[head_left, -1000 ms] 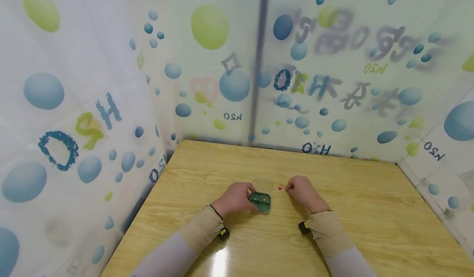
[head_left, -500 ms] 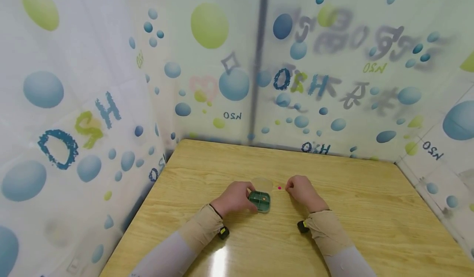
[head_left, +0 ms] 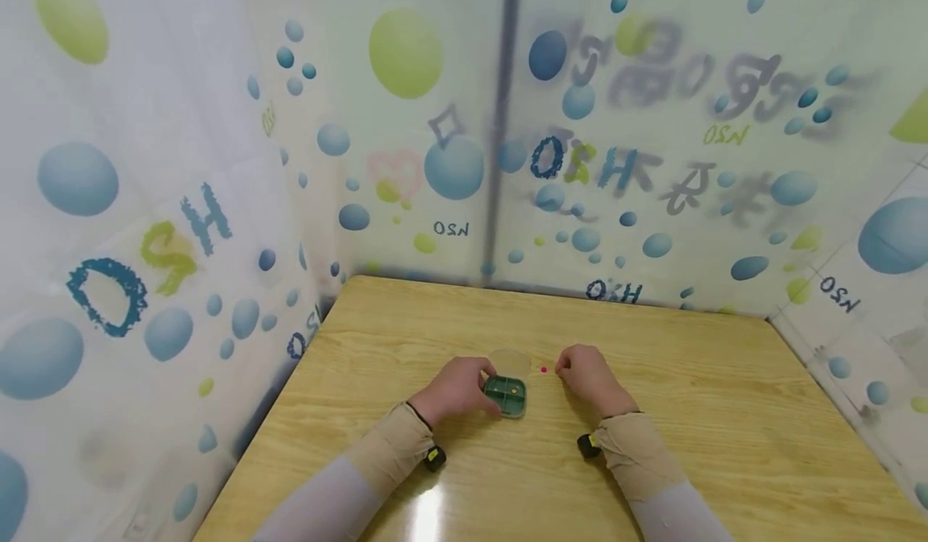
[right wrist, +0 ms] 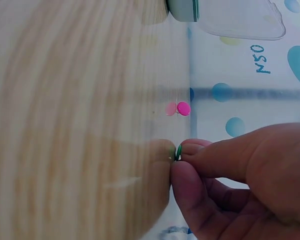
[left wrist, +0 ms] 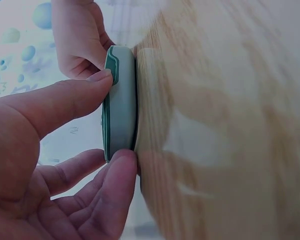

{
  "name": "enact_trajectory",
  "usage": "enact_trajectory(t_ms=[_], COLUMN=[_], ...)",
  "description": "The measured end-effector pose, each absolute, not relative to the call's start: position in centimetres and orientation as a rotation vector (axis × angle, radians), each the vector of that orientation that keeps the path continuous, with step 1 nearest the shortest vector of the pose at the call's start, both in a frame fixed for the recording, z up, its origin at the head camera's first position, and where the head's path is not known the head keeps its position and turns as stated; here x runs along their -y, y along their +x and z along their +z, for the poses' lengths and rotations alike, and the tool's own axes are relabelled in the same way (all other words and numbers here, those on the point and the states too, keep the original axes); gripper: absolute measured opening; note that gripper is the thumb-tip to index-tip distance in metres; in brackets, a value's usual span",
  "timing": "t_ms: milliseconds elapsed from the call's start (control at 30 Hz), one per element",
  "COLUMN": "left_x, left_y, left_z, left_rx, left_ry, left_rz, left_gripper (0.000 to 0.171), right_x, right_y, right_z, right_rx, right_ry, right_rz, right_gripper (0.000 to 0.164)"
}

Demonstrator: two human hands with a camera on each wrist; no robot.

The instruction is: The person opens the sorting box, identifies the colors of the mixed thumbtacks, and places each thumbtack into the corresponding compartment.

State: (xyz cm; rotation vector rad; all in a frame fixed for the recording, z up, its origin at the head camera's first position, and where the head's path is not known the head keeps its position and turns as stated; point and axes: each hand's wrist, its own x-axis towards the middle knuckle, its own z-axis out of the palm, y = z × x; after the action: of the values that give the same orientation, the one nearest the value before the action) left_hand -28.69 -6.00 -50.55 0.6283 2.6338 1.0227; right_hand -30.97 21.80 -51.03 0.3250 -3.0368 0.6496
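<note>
My left hand (head_left: 457,389) holds a small green divided box (head_left: 505,403) by its left side, thumb on the near rim and fingers around the far edge in the head view. Its clear lid (head_left: 511,360) stands open at the back. A small orange piece (head_left: 514,391) lies in a far compartment. To the right, my right hand (head_left: 589,378) rests low at the table and pinches a small green thumbtack (right wrist: 178,152) between thumb and forefinger. Between box and right hand, a pink thumbtack (right wrist: 183,108) lies on the table, its round head tilted up.
The wooden table (head_left: 406,333) reaches back to patterned curtains (head_left: 406,163) behind it and at both sides. A black wrist camera (head_left: 435,457) sits on the left wrist, another black wrist camera (head_left: 589,446) on the right.
The head view has shifted slightly. Both hands keep their grips and places, the box tilts only a little, and the pink thumbtack stays put.
</note>
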Motion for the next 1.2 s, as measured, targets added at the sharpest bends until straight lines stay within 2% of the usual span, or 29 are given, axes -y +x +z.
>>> enact_trajectory(t_ms=[800,1200], left_x=[5.9,5.8], left_y=[-28.7,-28.6], left_z=[-50.8,-50.8], left_rx=[-2.644,-2.677], left_ry=[0.632,0.641], left_rz=[1.014,0.998], left_gripper=[0.059,0.060], right_x=[-22.6,-23.0], right_y=[-31.2,-31.3], right_z=[-51.3,-50.7], right_rx=[3.044,2.973], right_ry=[0.275,0.154], right_rz=[0.780,1.104], right_gripper=[0.013,0.012])
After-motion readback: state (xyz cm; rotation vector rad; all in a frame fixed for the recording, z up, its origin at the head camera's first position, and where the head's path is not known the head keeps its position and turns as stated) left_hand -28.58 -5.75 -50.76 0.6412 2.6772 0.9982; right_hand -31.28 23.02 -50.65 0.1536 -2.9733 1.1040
